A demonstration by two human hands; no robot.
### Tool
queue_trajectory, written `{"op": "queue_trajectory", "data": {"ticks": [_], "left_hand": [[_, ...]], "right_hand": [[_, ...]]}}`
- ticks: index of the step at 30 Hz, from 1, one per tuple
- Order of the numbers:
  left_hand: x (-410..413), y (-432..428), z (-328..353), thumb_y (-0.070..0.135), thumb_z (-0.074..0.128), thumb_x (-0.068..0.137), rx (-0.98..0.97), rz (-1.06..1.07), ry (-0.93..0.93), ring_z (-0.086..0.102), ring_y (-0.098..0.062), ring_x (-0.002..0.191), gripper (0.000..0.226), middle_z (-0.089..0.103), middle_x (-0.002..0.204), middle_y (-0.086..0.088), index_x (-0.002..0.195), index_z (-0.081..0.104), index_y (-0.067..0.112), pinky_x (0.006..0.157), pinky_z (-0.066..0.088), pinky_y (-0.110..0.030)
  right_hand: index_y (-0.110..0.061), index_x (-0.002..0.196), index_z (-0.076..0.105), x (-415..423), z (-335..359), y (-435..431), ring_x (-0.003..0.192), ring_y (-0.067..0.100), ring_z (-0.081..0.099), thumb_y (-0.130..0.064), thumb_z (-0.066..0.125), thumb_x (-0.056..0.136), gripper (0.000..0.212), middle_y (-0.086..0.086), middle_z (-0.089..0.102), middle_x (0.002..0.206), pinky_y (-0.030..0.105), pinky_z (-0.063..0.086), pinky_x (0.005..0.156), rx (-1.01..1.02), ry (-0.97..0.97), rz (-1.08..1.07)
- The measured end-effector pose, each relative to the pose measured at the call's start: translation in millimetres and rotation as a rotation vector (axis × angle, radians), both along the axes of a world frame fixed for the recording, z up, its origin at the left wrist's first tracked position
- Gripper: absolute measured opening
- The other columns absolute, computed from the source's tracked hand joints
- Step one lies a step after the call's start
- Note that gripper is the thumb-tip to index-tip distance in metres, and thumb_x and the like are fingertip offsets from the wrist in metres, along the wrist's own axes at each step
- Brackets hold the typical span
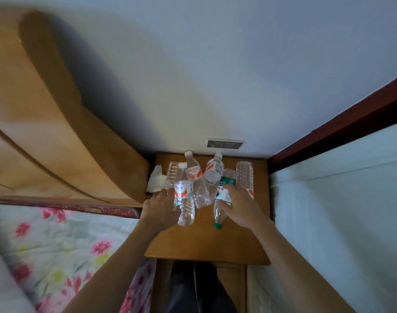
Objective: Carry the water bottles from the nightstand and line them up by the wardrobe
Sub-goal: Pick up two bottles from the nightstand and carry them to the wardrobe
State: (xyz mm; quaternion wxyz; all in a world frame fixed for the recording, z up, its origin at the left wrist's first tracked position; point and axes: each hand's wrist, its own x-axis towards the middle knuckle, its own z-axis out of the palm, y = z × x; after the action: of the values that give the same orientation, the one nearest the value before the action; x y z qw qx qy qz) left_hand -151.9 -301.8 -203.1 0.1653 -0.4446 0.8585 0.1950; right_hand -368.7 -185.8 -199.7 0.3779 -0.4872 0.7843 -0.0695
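Several clear plastic water bottles crowd the back of the wooden nightstand (206,245). My left hand (158,210) curls round the left side of the front red-label bottle (184,197), fingers behind it and thumb in front. My right hand (240,205) grips the green-label bottle (224,196), which points its green cap (217,226) toward me. Behind them are two more red-label bottles (194,173) (213,171). A ribbed bottle (245,175) lies at the right, and another bottle (172,173) at the left is partly hidden.
A crumpled white tissue (156,180) lies at the nightstand's left rear corner. The wooden headboard (57,132) and a floral bedspread (64,245) are on the left. A white panel with a dark red frame (328,199) stands on the right. A wall socket plate (225,143) sits behind the bottles.
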Motion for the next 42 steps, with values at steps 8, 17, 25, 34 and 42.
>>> {"op": "queue_trajectory", "data": {"ticks": [8, 17, 25, 34, 42], "left_hand": [[-19, -12, -34, 0.053, 0.049, 0.091, -0.026, 0.048, -0.102, 0.061, -0.023, 0.109, 0.057, 0.059, 0.123, -0.006, 0.132, 0.038, 0.015, 0.084, 0.055, -0.037], [-40, -25, -68, 0.056, 0.050, 0.091, 0.000, 0.169, -0.082, 0.057, -0.026, 0.113, 0.076, 0.050, 0.132, -0.011, 0.144, 0.022, 0.010, 0.082, 0.056, -0.036], [-44, -37, -90, 0.057, 0.052, 0.090, 0.092, 0.285, -0.019, 0.056, -0.028, 0.116, 0.077, 0.048, 0.134, -0.012, 0.145, 0.023, 0.011, 0.086, 0.050, -0.037], [-42, -40, -109, 0.046, 0.070, 0.084, 0.251, 0.397, 0.241, 0.060, -0.027, 0.112, 0.071, 0.056, 0.129, -0.008, 0.138, 0.036, 0.015, 0.083, 0.047, -0.032], [-39, -37, -116, 0.042, 0.074, 0.081, 0.248, 0.412, 0.292, 0.061, -0.028, 0.106, 0.073, 0.057, 0.123, -0.013, 0.138, 0.040, 0.012, 0.079, 0.046, -0.030]], "right_hand": [[-0.021, 0.136, 0.046, 1, -36, -31, 0.126, 0.019, 0.055, -0.049, 0.054, 0.097, 0.048, 0.000, 0.054, 0.139, 0.030, 0.046, 0.095, -0.017, 0.001, -0.107], [-0.013, 0.135, 0.045, -6, -74, -73, 0.120, 0.025, 0.056, -0.059, 0.051, 0.092, 0.063, 0.010, 0.055, 0.134, 0.035, 0.050, 0.094, 0.022, 0.128, -0.260], [-0.008, 0.135, 0.044, -14, -99, -101, 0.116, 0.028, 0.057, -0.060, 0.052, 0.091, 0.068, 0.012, 0.055, 0.130, 0.036, 0.048, 0.090, 0.113, 0.133, -0.344], [-0.011, 0.129, 0.047, -14, -126, -114, 0.104, 0.028, 0.064, -0.066, 0.053, 0.086, 0.070, 0.010, 0.060, 0.120, 0.044, 0.059, 0.084, 0.151, -0.007, -0.520], [-0.013, 0.128, 0.051, -9, -141, -119, 0.103, 0.026, 0.062, -0.073, 0.063, 0.073, 0.082, 0.011, 0.057, 0.121, 0.037, 0.057, 0.085, 0.190, 0.012, -0.599]]}}
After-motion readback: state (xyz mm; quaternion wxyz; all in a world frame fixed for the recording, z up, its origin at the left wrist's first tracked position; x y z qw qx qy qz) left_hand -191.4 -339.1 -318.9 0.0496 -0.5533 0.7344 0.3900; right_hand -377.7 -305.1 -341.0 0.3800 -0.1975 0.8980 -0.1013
